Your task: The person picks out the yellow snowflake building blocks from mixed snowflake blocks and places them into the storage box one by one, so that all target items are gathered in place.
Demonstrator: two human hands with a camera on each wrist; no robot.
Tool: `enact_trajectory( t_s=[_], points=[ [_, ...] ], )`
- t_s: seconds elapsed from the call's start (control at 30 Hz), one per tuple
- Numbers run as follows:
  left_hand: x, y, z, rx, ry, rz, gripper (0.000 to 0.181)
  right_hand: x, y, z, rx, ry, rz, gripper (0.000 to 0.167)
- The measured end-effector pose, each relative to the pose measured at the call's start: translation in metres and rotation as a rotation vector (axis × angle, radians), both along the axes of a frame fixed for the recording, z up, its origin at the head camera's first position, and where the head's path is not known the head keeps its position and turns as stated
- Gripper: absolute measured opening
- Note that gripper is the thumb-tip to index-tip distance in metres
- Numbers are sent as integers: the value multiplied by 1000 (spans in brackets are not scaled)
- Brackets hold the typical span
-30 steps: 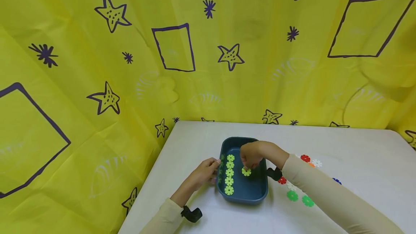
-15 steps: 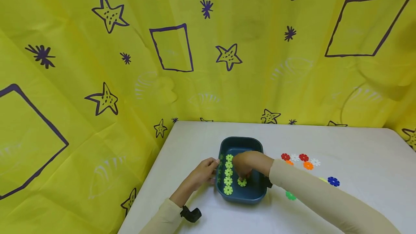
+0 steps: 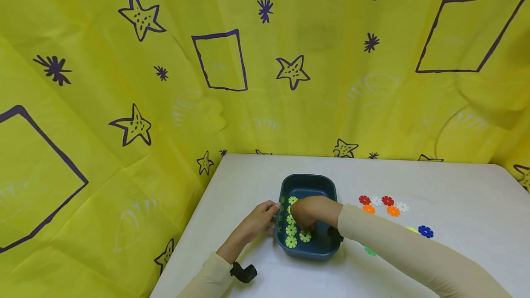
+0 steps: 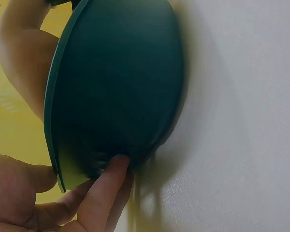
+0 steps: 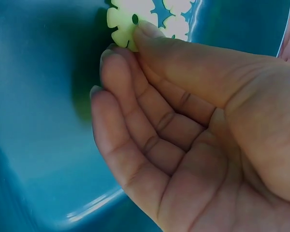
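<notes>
A dark teal plastic tub (image 3: 310, 255) stands on the table. My left hand (image 3: 258, 220) grips its left side; in the left wrist view the thumb touches the rim and the fingertips (image 4: 117, 166) lie on the outer wall. My right hand (image 3: 309, 210) reaches inside the tub. Between its thumb and fingers it pinches a yellow-green snowflake disc (image 5: 122, 19), notched round its edge and with a hole in the middle. A column of like discs (image 3: 291, 242) lies along the tub's left wall, partly hidden by the right hand; the pinched disc is beside its lower end.
Loose discs lie right of the tub on the white table (image 3: 248, 174): red (image 3: 388, 201), white (image 3: 402, 207), orange (image 3: 393, 211) and blue (image 3: 425, 231), with a green one (image 3: 370, 251) partly behind the right sleeve. A yellow patterned curtain (image 3: 256, 114) hangs behind and to the left.
My right hand has moved left and nearer inside the tub, bringing the pinched disc beside the column's lower end. The left hand keeps its place on the tub.
</notes>
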State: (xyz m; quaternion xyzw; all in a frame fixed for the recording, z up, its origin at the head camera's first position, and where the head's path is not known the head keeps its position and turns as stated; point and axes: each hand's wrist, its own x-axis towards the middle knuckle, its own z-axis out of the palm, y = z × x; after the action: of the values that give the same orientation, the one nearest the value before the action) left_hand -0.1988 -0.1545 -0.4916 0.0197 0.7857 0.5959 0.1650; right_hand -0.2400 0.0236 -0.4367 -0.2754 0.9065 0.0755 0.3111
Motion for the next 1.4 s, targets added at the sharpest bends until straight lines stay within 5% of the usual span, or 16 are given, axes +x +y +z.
enact_trajectory(
  t_s=[0.87,1.4],
  points=[
    [-1,-1,1,-18,7,-16,38,11,6,2,-136,-59,27,24],
    [0,-1,0,-22,11,-2,39,-2,28,16,-258,-33,30,18]
  ],
)
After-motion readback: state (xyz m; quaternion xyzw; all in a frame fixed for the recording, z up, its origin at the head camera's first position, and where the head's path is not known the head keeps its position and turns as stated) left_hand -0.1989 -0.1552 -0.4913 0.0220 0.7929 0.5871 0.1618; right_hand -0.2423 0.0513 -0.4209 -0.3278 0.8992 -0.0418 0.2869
